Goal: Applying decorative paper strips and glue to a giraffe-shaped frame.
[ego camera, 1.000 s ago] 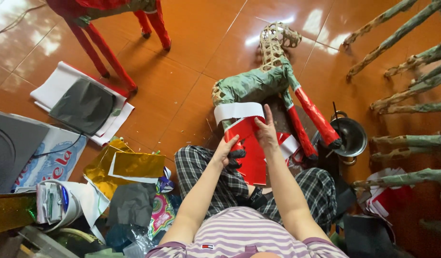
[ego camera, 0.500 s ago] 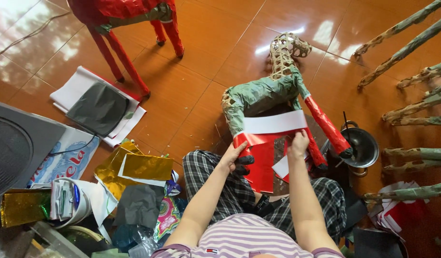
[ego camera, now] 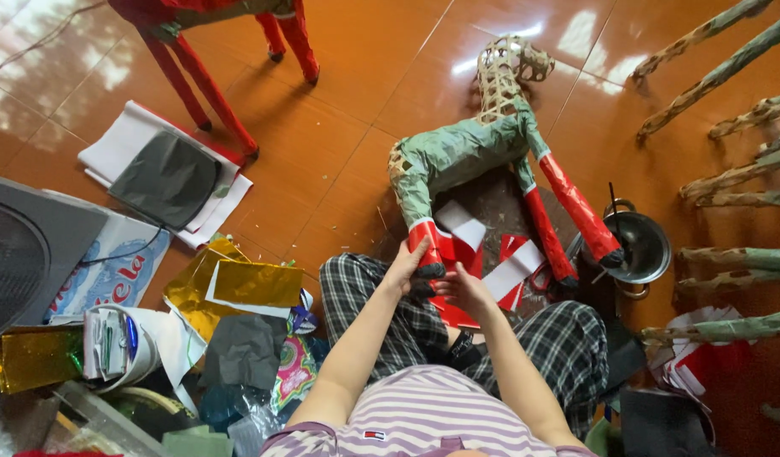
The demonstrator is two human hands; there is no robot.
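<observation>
A person sits on the orange tiled floor (ego camera: 348, 101) with a papier-mâché animal figure (ego camera: 470, 148) standing just beyond the knees, its woven head frame pointing to the far side. Judging by how it looks, the covering is partly done: the body wears greenish paper only, the head is bare wicker, the two right-hand legs are wrapped in red almost to the body, and the near-left leg (ego camera: 422, 241) is red only at its lower end. The left hand (ego camera: 407, 264) closes around that leg near its dark foot, fingers curled on it. The right hand (ego camera: 464, 289) lies just right of it, fingers loosely bent over a red sheet of paper (ego camera: 458, 315) on the lap; whether it pinches the sheet I cannot tell. Red-and-white paper strips (ego camera: 513, 271) lie between the legs. A metal pot (ego camera: 639, 245) sits at the right beside the red feet. To the left lie gold foil sheets (ego camera: 238, 283) and a grey paper stack (ego camera: 166, 173); far left stands a fully red figure (ego camera: 212, 51), and unwrapped greenish limbs (ego camera: 728, 178) line the right edge.
</observation>
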